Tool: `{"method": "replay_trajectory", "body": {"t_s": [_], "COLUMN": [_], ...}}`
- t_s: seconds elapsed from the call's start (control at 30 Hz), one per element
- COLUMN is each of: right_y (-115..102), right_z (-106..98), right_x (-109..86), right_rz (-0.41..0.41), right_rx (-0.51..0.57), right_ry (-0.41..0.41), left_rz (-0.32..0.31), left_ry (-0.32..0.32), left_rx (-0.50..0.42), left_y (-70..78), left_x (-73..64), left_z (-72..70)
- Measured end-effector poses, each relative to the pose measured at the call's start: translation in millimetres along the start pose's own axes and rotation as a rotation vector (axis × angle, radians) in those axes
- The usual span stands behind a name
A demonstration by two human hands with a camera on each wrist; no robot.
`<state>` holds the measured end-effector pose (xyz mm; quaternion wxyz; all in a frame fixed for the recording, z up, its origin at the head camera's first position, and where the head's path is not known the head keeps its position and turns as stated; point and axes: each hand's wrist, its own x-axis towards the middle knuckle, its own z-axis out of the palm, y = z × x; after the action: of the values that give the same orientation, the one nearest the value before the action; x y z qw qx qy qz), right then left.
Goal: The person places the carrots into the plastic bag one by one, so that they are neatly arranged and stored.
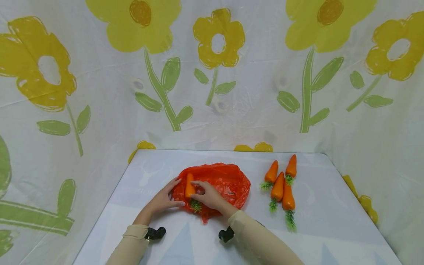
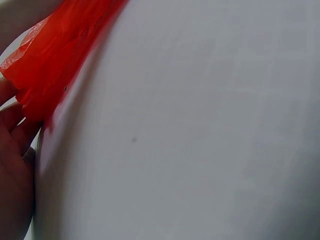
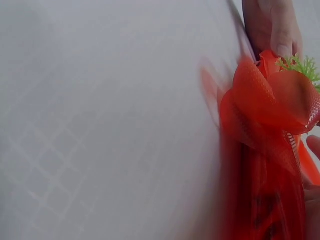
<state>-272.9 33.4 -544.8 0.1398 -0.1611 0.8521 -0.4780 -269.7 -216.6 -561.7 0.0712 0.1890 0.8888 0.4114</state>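
Note:
A red plastic bag (image 1: 232, 178) lies spread with its mouth open on the white table. My left hand (image 1: 162, 198) holds the bag's left edge, thumb at the front and fingers behind. In the left wrist view, fingers of the left hand (image 2: 15, 175) lie against the red bag (image 2: 55, 60). My right hand (image 1: 211, 195) pinches an orange toy carrot (image 1: 190, 187) over the left part of the bag, green leaves toward me. In the right wrist view the bag's folds (image 3: 270, 105) hide most of that carrot; its leafy top (image 3: 300, 67) shows beside the left thumb.
Several more toy carrots (image 1: 277, 189) lie in a loose cluster on the table, right of the bag. A white curtain (image 1: 251, 95) printed with yellow flowers surrounds the table (image 1: 331, 209) at the back and sides. Black wrist-worn devices (image 1: 155, 233) sit under both forearms.

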Motion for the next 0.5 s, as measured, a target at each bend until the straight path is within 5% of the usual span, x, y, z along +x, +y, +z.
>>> {"method": "replay_trajectory", "body": {"t_s": [0.5], "right_y": [1.6], "right_z": [-10.1], "right_x": [-6.5], "right_rz": [-0.008], "right_rx": [0.07], "right_ry": [-0.015], "left_rz": [0.009], "left_ry": [0.004], "left_rx": [-0.009], "left_y": [-0.5], "left_x": [1.0], "left_z": [0.0]}}
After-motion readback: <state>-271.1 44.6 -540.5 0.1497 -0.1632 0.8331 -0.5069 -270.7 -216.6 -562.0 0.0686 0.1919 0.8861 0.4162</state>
